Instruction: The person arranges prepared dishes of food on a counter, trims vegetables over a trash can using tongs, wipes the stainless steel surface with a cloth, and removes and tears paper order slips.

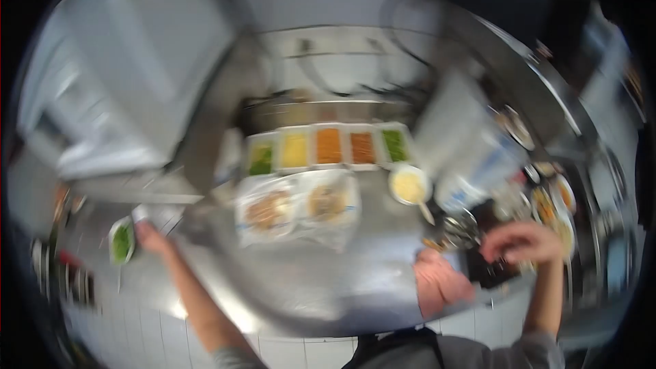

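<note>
My left hand [150, 238] reaches to the far left of the steel counter, smeared by motion. A small white object [140, 214] is at its fingertips; whether the hand grips it I cannot make out. Just left of it sits a white container of chopped greens [122, 242]. My right hand [523, 242] hovers at the right, fingers loosely curved and apart, with nothing visible in them. Below and left of it lies a crumpled salmon-coloured cloth [441, 283]. A shiny metal bowl or utensil [461, 228], blurred, is close to that hand.
Two plastic-lined portions of food [271, 210] lie mid-counter [383, 266]. Behind them stands a row of trays with colourful chopped toppings [329, 147]. A round bowl of pale yellow food [410, 186] with a handle sticking out, and a plastic bag [465, 157], stand to the right.
</note>
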Demonstrator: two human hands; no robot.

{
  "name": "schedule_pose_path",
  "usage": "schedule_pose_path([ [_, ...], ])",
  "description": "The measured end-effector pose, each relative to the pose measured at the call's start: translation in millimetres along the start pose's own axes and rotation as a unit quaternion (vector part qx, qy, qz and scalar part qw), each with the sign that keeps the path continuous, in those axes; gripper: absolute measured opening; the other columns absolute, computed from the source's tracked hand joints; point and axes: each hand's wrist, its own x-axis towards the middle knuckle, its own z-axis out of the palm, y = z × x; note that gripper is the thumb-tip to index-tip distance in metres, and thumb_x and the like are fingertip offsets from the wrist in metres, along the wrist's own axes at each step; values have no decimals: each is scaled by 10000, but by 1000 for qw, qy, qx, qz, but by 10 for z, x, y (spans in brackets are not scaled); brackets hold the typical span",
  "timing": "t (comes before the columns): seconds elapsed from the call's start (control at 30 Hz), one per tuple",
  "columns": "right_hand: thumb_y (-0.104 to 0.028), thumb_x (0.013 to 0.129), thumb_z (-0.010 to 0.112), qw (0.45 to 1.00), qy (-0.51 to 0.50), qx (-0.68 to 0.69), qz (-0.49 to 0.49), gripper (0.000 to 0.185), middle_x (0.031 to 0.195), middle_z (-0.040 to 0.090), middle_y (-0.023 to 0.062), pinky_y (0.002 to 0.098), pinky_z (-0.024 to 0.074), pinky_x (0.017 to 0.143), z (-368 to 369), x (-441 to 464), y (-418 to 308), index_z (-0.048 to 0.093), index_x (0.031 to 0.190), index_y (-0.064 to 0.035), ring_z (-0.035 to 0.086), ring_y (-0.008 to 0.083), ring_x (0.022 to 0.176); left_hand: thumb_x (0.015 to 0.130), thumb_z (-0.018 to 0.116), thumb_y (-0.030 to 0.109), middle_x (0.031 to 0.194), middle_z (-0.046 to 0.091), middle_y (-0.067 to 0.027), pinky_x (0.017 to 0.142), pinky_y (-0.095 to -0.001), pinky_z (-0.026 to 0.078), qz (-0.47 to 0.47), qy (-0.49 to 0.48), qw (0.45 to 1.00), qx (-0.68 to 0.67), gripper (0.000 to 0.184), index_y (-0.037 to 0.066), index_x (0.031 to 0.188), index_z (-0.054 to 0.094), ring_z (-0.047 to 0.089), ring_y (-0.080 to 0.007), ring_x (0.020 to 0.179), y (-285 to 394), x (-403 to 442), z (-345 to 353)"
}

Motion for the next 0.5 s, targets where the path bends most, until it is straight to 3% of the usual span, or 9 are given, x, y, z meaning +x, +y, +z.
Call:
schedule_pose_path([
  [0.07, -55, 873, 594, 995, 61, -68, 46, 341, 1095, 609, 82, 296, 474, 864, 60, 118, 43, 527, 1199, 21, 578, 152, 989, 829, 644, 218, 931, 659, -169, 741, -354, 508, -82, -29, 994, -68, 380, -41, 1102, 598, 615, -247, 768, 136, 342, 216],
  [0.1, -56, 871, 599, 989, 95, -95, 62, 331, 1077, 614, 71, 281, 474, 862, 38, 167, 115, 537, 1189, 13, 580, 132, 978, 784, 685, 190, 888, 670, -143, 704, -323, 521, -85, -58, 980, 168, 319, -4, 1032, 629, 626, -190, 755, 538, 355, 217],
  [0.2, -61, 851, 605, 966, 192, -164, 62, 301, 940, 640, 40, 264, 480, 780, -2, 316, 266, 570, 1142, 5, 598, 107, 861, 742, 690, 331, 995, 661, -183, 727, -370, 512, 19, -135, 987, 91, 456, 56, 1101, 631, 643, -276, 861, -806, 1149, 586],
  [0.27, -32, 839, 593, 945, 221, -227, 78, 274, 935, 636, 82, 287, 496, 746, 0, 437, 324, 594, 1112, -5, 622, 163, 830, 734, 648, 450, 1054, 643, -192, 769, -441, 494, 83, -128, 963, 224, 542, 47, 1097, 636, 625, -358, 929, -789, 1157, 581],
  [0.3, -43, 827, 594, 929, 221, -286, 76, 249, 926, 641, 98, 300, 500, 741, -12, 527, 327, 610, 1073, -6, 628, 185, 831, 706, 613, 551, 1067, 628, -206, 801, -482, 471, 31, -128, 969, 208, 623, 38, 1059, 651, 597, -409, 957, -916, 1177, 680],
  [0.37, -64, 802, 595, 884, 222, -405, 68, 205, 908, 651, 130, 328, 506, 731, -5, 618, 375, 642, 995, -9, 640, 229, 832, 703, 615, 539, 1041, 631, -214, 797, -485, 466, 49, -226, 935, 268, 610, 42, 1055, 651, 601, -399, 946, -948, 1080, 619],
  [0.43, -106, 776, 592, 818, 236, -490, 185, 178, 893, 649, 156, 359, 510, 737, 20, 701, 508, 657, 915, -16, 635, 272, 853, 719, 630, 465, 1021, 642, -197, 789, -490, 466, 59, -315, 845, 428, 545, 63, 1087, 642, 613, -379, 925, -586, 698, 467],
  [0.47, -126, 763, 591, 779, 240, -527, 241, 172, 886, 647, 168, 375, 511, 740, 33, 745, 606, 664, 875, -19, 633, 293, 863, 728, 637, 428, 989, 655, -178, 780, -477, 473, 153, -310, 826, 445, 502, 73, 1083, 649, 621, -365, 909, -798, 536, 468],
  [0.5, -143, 752, 577, 738, 217, -570, 288, 177, 904, 648, 162, 393, 508, 749, 44, 780, 736, 667, 852, -28, 623, 297, 893, 733, 631, 455, 929, 666, -160, 765, -455, 483, 127, -298, 824, 464, 510, 72, 1069, 648, 626, -363, 888, -857, 439, 487],
])
